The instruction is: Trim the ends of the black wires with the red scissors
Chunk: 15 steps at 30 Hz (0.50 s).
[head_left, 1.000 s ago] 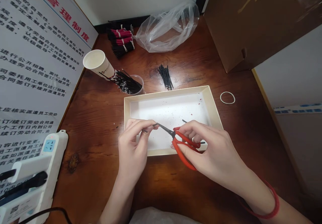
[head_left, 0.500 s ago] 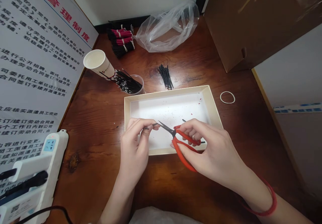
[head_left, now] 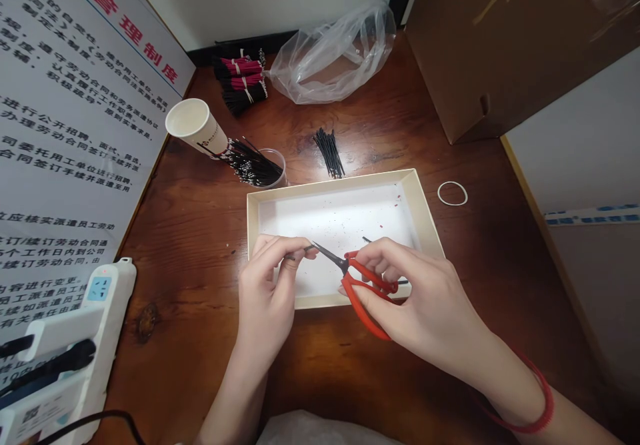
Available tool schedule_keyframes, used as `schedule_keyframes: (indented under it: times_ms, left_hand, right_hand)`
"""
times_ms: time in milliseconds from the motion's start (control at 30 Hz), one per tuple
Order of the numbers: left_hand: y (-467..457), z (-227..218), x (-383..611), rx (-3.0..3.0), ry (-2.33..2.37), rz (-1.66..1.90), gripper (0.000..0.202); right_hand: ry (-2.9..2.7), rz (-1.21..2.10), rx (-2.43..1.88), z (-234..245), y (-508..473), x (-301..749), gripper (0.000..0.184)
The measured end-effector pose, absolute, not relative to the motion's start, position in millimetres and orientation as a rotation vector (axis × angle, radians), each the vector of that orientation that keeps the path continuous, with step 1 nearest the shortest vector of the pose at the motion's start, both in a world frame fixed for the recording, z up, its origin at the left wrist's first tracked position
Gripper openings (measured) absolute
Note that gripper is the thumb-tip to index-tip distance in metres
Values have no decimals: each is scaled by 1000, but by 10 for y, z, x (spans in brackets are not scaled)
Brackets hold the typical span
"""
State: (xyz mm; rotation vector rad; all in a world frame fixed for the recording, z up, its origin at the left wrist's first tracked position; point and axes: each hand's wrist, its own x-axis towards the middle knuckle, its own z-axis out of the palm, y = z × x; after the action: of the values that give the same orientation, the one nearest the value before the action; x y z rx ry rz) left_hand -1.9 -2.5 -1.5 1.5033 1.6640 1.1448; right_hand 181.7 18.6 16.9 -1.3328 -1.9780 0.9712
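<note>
Between thumb and forefinger, my left hand (head_left: 273, 278) pinches a short black wire (head_left: 300, 252) above the near left of a shallow box (head_left: 345, 300). My right hand (head_left: 415, 291) is wrapped round red-handled scissors (head_left: 369, 285). The blade tips reach the wire's end by my left fingertips, and the blades look nearly closed. A dark thin piece also sticks out near my right fingers; whether it is held there is hard to tell. Tiny red and dark bits lie scattered on the box's white floor.
Behind the box lie a small pile of black wires (head_left: 329, 153) and a clear cup (head_left: 284, 165) full of wires, beside a tilted paper cup (head_left: 195, 127). Farther back are banded wire bundles (head_left: 243, 83) and a plastic bag (head_left: 333, 58). A rubber band (head_left: 453, 193) is at right, a power strip (head_left: 107, 311) at left.
The scissors have closed a little and their tips have shifted slightly left toward the wire's end. My left hand has hardly moved.
</note>
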Motion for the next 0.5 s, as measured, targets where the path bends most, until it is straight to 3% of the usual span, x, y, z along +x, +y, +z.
schedule_keyframes:
  times_ms: [500]
  left_hand:
    - [-30,-21,-12,1510,1666,1114,24]
  right_hand:
    - [-2019,899,-1285,158,191,1808,16]
